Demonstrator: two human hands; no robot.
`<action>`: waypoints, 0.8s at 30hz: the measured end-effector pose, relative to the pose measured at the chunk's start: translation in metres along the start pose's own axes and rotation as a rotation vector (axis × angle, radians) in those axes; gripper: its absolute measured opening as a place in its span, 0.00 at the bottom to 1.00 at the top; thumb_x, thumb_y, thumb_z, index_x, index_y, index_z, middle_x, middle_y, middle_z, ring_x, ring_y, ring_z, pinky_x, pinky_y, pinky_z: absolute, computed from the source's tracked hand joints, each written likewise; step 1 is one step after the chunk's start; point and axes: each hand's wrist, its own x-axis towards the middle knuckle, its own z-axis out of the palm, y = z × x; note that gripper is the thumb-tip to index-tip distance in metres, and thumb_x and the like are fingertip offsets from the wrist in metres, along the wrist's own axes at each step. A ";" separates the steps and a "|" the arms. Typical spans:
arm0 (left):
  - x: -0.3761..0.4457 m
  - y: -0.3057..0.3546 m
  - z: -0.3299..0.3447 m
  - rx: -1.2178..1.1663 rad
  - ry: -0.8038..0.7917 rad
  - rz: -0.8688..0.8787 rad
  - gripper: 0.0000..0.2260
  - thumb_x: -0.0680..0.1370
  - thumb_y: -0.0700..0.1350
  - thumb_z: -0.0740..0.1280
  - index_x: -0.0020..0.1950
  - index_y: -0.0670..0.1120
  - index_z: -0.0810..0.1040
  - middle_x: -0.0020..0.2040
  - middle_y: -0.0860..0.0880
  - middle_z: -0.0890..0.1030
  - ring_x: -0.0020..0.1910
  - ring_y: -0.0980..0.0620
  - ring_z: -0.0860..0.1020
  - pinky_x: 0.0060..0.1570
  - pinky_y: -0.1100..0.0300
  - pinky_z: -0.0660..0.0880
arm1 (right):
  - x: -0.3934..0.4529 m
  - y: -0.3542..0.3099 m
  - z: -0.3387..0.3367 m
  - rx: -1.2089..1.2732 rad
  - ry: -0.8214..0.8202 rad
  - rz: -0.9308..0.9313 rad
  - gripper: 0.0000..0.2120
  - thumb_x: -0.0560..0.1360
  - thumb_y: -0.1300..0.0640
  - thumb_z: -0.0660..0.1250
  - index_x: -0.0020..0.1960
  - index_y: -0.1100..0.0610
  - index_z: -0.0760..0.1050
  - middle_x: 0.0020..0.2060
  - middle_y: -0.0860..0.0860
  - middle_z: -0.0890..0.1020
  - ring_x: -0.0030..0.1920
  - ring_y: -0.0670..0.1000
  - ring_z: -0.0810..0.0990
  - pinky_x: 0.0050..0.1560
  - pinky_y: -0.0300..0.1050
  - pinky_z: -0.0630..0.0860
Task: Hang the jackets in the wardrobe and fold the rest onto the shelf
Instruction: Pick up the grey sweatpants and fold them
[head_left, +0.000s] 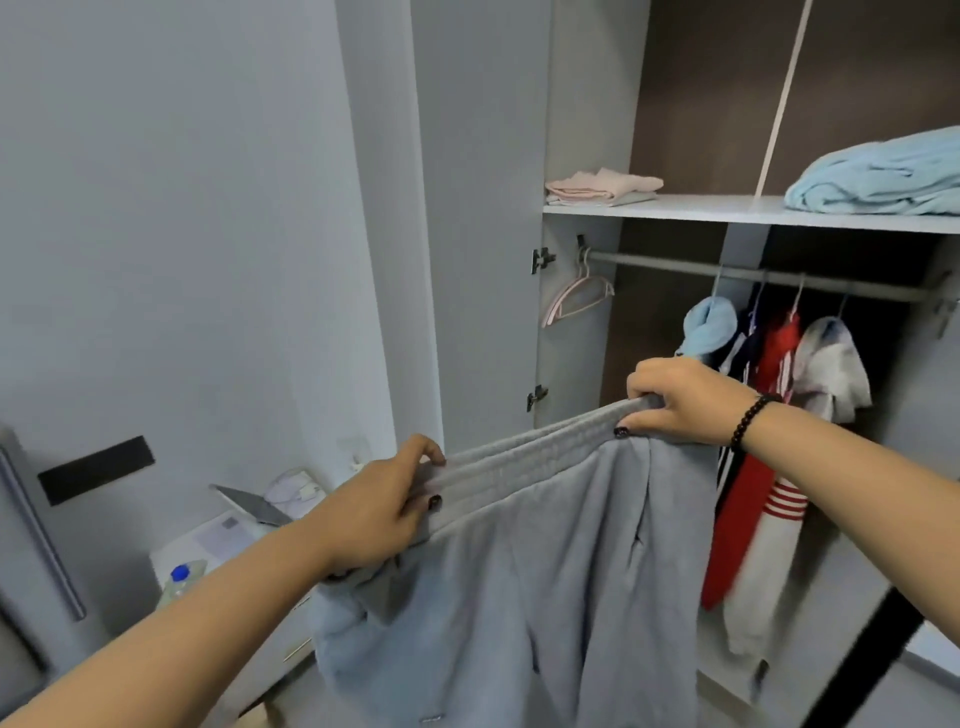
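Both hands hold grey sweatpants (519, 571) up by the waistband in front of the open wardrobe (582, 312): the left hand (379, 509) pinches one end, the right hand (680, 402) pinches the other, legs hanging loose. Further back, four garments already hang on the rail (675, 265), with a spare pink hanger (576, 299) at its left end. On the shelf (727, 210) above lie a folded pink cloth (602, 187) at the left edge and a blue bundle (878, 176) at the right. Hanging looks done; these pants remain to be folded

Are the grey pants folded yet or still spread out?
Spread out. The left hand and right hand hold the waistband of the grey pants stretched between them, with the legs hanging down unfolded.
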 end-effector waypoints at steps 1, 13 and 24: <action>0.001 0.003 -0.002 -0.009 -0.048 -0.019 0.11 0.80 0.47 0.63 0.59 0.54 0.65 0.34 0.55 0.73 0.33 0.59 0.72 0.39 0.74 0.69 | -0.002 0.000 -0.002 -0.010 -0.002 0.027 0.15 0.70 0.49 0.74 0.36 0.58 0.72 0.33 0.49 0.72 0.35 0.48 0.70 0.37 0.44 0.68; 0.028 -0.032 -0.019 0.152 -0.183 -0.071 0.12 0.75 0.41 0.61 0.56 0.52 0.65 0.45 0.50 0.78 0.44 0.48 0.75 0.43 0.53 0.73 | -0.019 0.018 -0.019 0.056 0.086 0.470 0.13 0.72 0.56 0.69 0.35 0.56 0.66 0.30 0.53 0.76 0.33 0.54 0.74 0.32 0.45 0.67; 0.026 -0.038 0.009 0.081 -0.178 0.189 0.19 0.76 0.33 0.61 0.56 0.56 0.68 0.71 0.56 0.66 0.63 0.52 0.72 0.58 0.56 0.74 | -0.021 0.027 0.000 0.050 0.116 0.677 0.05 0.71 0.59 0.67 0.39 0.52 0.73 0.38 0.52 0.79 0.40 0.53 0.78 0.38 0.47 0.76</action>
